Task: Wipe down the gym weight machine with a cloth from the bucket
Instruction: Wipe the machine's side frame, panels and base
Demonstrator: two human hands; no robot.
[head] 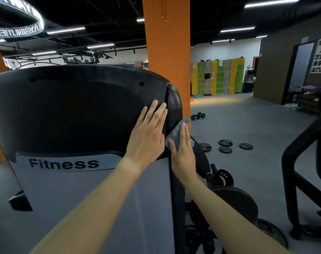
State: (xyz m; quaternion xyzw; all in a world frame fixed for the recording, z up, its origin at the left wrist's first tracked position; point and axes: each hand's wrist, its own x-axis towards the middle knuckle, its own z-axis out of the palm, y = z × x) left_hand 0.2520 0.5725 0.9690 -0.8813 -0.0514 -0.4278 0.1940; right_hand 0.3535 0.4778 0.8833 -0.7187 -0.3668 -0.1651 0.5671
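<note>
left fingers [153, 111] flat on machine [73, 107] | right fingers [184, 130] straight, pressing cloth [175, 133] | pillar [167, 52] behind, plates [225, 143] beyond

Right of machine [73, 107] edge, orange pillar [167, 52] close; floor [247, 121] open beyond, weight plates [225, 145], dumbbells [198, 116] scattered; black frame [302, 143] far right.

Reaches far forward with both bare forearms. Lays left hand [148, 133] flat, fingers [155, 114] straight and together. Holds right hand [182, 149] just right of it, fingers straight, thumb spread.
</note>
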